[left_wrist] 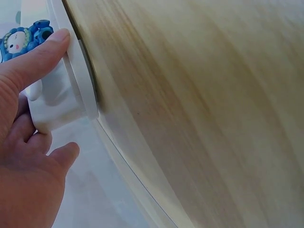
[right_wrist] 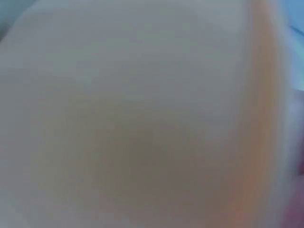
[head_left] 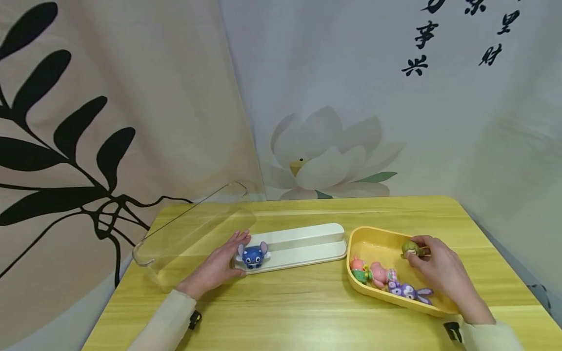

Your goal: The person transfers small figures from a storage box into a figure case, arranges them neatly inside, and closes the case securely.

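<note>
My left hand grips the left end of a white two-step display stand. In the left wrist view its thumb lies along the stand's front edge, with the other fingers around the end. On the stand beside this hand stands a blue big-eared figurine. My right hand pinches a small olive-green figurine over the back right part of a yellow tray. The right wrist view is too blurred to show the hold.
Along the tray's front left side lie a pink-and-green figurine, a pink figurine and a purple long-eared figurine. A clear plastic cover leans at the table's left, behind my left hand. Cloth backdrops hang behind the wooden table.
</note>
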Demonstrator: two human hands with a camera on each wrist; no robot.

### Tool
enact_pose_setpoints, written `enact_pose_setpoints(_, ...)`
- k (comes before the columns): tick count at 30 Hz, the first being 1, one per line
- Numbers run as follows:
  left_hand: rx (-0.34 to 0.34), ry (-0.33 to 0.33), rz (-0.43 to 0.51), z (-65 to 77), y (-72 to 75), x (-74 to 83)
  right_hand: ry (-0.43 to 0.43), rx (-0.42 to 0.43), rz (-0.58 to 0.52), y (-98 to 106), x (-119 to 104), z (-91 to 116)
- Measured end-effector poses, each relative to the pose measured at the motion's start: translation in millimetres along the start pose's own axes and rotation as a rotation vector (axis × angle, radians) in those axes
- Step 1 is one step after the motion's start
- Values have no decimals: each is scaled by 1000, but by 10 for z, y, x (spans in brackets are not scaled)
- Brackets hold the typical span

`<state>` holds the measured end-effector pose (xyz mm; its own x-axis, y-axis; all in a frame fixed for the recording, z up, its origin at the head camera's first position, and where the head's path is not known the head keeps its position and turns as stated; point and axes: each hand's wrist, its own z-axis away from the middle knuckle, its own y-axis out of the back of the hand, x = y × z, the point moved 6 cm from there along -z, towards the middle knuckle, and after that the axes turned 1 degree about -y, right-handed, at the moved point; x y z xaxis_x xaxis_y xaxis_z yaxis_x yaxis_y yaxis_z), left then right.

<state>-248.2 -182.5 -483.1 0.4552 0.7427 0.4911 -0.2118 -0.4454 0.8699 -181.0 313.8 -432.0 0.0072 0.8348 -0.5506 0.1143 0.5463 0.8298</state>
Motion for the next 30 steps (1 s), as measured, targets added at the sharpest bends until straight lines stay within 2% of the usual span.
enact_pose_setpoints(6, 0, -4, 4, 0, -5, -1, 94, 96, -117, 114, -393, 94)
enact_pose_setpoints(8, 2, -10, 3, 0, -5, 2, 119, 123, -121, 138, -524, 117)
enact_pose_setpoints(17, 10, -15, 0, 3, 8, 9, 197, 142, -272, 83, -908, 162)
enact_pose_setpoints(22, 8, -6, 6, 13, 9, -2, 215, 125, -389, -5, -1057, 161)
enact_pose_setpoints(27, 11, -12, 0, 16, 20, 5, 189, 57, -475, -134, -1226, 148)
enact_pose_setpoints(30, 10, -16, 7, 18, 25, 12, 223, 44, -508, -222, -1365, 125)
